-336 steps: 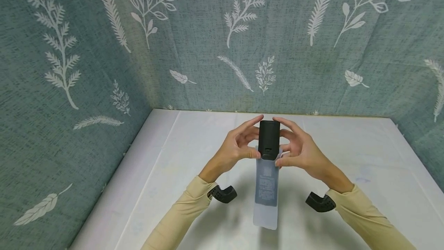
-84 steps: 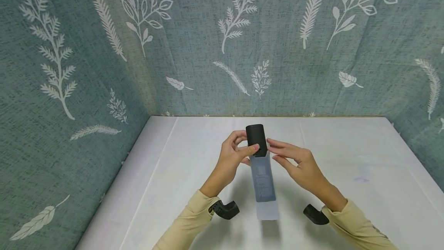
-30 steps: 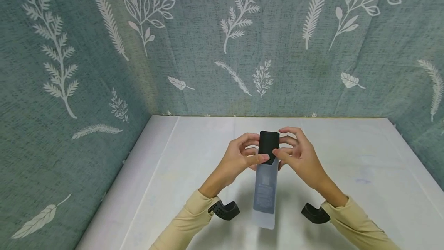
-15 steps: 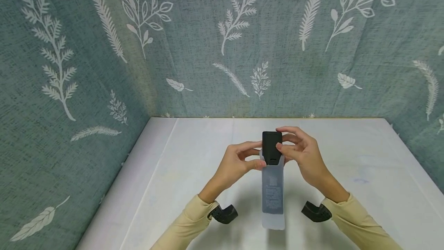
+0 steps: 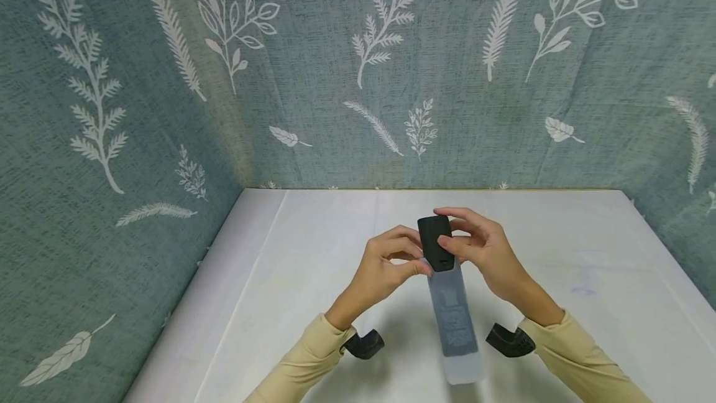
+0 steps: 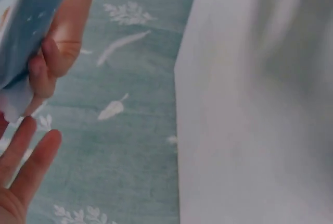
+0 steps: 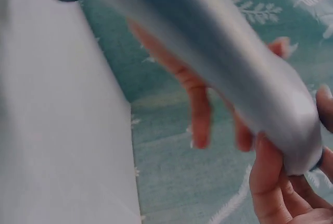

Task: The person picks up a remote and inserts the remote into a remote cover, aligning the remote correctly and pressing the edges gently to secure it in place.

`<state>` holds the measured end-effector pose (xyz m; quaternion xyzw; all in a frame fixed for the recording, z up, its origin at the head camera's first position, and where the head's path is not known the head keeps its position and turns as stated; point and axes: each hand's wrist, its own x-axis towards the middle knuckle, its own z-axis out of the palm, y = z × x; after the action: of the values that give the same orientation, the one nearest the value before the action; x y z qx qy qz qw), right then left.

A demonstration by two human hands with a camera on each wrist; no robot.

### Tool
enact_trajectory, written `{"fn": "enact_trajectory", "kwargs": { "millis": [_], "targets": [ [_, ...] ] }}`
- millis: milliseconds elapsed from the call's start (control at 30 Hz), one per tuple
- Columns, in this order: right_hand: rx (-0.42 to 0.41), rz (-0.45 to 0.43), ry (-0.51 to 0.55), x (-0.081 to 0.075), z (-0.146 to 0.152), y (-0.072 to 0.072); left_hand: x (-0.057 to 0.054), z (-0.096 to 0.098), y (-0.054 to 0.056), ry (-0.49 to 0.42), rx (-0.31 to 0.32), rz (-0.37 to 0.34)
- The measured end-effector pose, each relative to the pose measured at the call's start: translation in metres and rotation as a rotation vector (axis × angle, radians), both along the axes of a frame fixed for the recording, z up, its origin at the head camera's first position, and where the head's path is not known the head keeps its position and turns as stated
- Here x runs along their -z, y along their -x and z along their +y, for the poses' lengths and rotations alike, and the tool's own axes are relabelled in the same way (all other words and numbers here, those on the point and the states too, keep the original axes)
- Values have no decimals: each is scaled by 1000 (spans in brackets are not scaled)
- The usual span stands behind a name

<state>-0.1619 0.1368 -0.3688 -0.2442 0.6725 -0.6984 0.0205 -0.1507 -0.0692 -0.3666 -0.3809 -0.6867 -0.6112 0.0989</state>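
Note:
A black remote control (image 5: 431,232) sits partly inside a long, translucent silicone cover (image 5: 463,370), held above the table. The back of the remote faces up, with a small slot and, lower down, printed text showing through the cover. Its lower end stops short of the cover's whitish end. My left hand (image 5: 381,266) pinches the cover's upper left edge between thumb and fingers. My right hand (image 5: 485,246) grips the bare black end, thumb on its face and index finger by its top. In the right wrist view, the cover (image 7: 208,47) runs diagonally across.
A white table (image 5: 291,303) lies beneath both hands. Green-blue cloth (image 5: 475,123) with white leaf prints rises behind it and at the left. Black wrist mounts (image 5: 365,344) stick out from both sleeves.
My left thumb has gone from the remote's face to the cover's edge. The remote and cover have tilted, their lower end swinging right. The right hand keeps hold of the black end.

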Motion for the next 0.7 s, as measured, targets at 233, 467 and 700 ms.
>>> {"fn": "enact_trajectory", "kwargs": {
  "millis": [233,467,700],
  "targets": [
    [0,-13,-65,-2,1,-1,-3,8,0,-68,24,102],
    [-2,-16,-68,0,1,-5,0,12,4,-120,30,162],
    [-33,-21,-70,-2,-3,-4,3,15,7,-200,-21,209]
  ]
}}
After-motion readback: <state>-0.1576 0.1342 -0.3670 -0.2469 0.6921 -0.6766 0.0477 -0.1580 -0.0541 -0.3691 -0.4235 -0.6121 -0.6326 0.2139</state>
